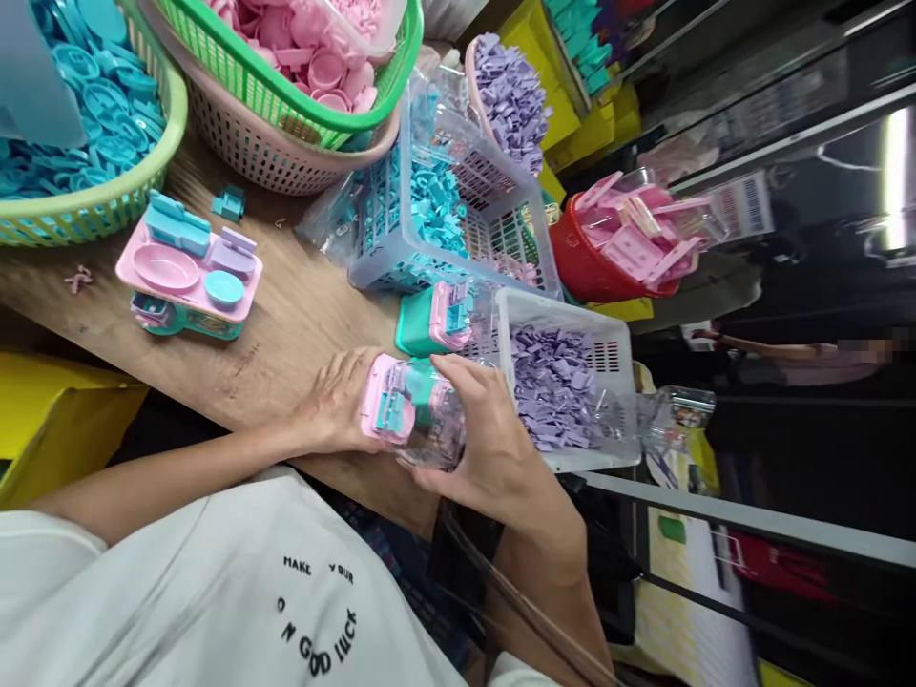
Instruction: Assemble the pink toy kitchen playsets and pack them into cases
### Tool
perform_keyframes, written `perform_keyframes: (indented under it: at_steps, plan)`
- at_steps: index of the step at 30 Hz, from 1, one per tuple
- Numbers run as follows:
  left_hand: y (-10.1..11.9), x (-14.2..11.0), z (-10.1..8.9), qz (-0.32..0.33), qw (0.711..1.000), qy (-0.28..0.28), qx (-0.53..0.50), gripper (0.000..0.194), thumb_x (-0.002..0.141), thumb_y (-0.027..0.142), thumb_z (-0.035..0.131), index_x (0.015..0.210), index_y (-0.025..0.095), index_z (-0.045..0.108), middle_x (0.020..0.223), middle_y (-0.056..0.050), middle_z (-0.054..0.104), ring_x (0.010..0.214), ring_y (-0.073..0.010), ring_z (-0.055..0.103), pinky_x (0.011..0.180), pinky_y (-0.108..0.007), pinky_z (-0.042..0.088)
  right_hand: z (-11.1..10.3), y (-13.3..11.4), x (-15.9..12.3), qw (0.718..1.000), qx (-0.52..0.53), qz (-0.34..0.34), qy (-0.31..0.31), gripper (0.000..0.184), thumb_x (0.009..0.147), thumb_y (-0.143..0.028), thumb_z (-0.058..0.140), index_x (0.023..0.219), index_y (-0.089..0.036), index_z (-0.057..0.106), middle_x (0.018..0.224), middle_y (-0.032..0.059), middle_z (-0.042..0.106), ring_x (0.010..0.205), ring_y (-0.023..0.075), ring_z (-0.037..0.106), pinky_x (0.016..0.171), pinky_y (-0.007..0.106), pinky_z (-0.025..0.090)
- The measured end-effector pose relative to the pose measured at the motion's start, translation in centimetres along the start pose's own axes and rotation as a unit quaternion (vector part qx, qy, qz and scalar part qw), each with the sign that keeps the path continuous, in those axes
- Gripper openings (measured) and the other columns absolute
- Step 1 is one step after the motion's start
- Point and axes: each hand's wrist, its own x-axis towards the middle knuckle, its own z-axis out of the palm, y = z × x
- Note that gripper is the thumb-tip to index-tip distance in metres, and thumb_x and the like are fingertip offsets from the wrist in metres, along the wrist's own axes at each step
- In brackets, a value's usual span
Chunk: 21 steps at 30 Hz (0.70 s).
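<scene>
Both my hands hold one small toy kitchen set [401, 405], pink with teal and purple parts, inside a clear plastic bag [436, 434]. My left hand [336, 401] grips its pink end. My right hand [493, 448] wraps around the bag from the other side. They meet just above the near edge of the wooden table [286, 334]. A second toy set [435, 320], teal and pink, lies just beyond my hands. A finished toy set [187, 269] stands further left on the table.
A white basket of purple pieces [562, 386] sits right beside my right hand. Behind stand a blue-grey basket of teal parts [444, 210], a green basket of pink discs [301, 48], a green basket of blue discs [86, 114], and a red tub [615, 248].
</scene>
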Motion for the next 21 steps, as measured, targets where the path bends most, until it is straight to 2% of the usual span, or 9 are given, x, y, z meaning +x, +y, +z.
perform_keyframes:
  at_steps: [3,8,12,17,21]
  plan:
    - [0.0,0.0,0.0,-0.008,1.0,-0.008,0.0,0.103,0.059,0.048,0.083,0.143,0.018,0.033,0.141,-0.017,0.05,0.13,-0.0379,0.048,0.109,-0.053,0.039,1.0,0.0,1.8,0.998,-0.034,0.012,-0.046,0.091,0.078,-0.032,0.072,0.155,-0.026,0.024,0.137,0.0153,0.043,0.129,0.0361,0.045,0.109,0.06,0.043]
    - [-0.5,0.0,0.1,-0.01,1.0,-0.022,-0.01,0.106,0.057,0.047,0.084,0.145,0.02,0.03,0.141,-0.017,0.05,0.13,-0.0375,0.046,0.107,-0.052,0.039,1.9,0.2,2.4,0.995,0.006,0.044,-0.09,0.095,0.075,-0.028,0.072,0.157,-0.029,0.022,0.137,0.0141,0.036,0.134,0.0353,0.042,0.109,0.054,0.046]
    - [-0.4,0.2,-0.1,-0.014,0.999,-0.032,-0.016,0.101,0.06,0.05,0.082,0.144,0.022,0.032,0.14,-0.016,0.049,0.128,-0.0371,0.047,0.108,-0.052,0.037,2.1,0.6,2.4,0.992,0.014,0.059,-0.106,0.097,0.074,-0.028,0.073,0.156,-0.029,0.023,0.136,0.0137,0.035,0.131,0.0351,0.044,0.11,0.054,0.046]
    - [0.2,0.4,-0.7,-0.03,0.998,-0.057,-0.007,0.098,0.059,0.041,0.082,0.142,0.021,0.034,0.141,-0.015,0.05,0.129,-0.0367,0.046,0.108,-0.052,0.038,2.1,1.0,2.4,0.993,0.015,0.041,-0.108,0.098,0.071,-0.029,0.076,0.155,-0.026,0.025,0.137,0.0144,0.037,0.132,0.0345,0.043,0.111,0.053,0.046]
    - [0.1,0.4,-0.6,-0.035,0.998,-0.057,-0.002,0.098,0.059,0.047,0.081,0.141,0.017,0.037,0.14,-0.018,0.051,0.128,-0.0388,0.047,0.107,-0.055,0.039,2.2,1.4,2.5,0.994,0.031,0.024,-0.101,0.098,0.073,-0.03,0.076,0.156,-0.028,0.024,0.136,0.0133,0.038,0.131,0.0333,0.044,0.11,0.053,0.047]
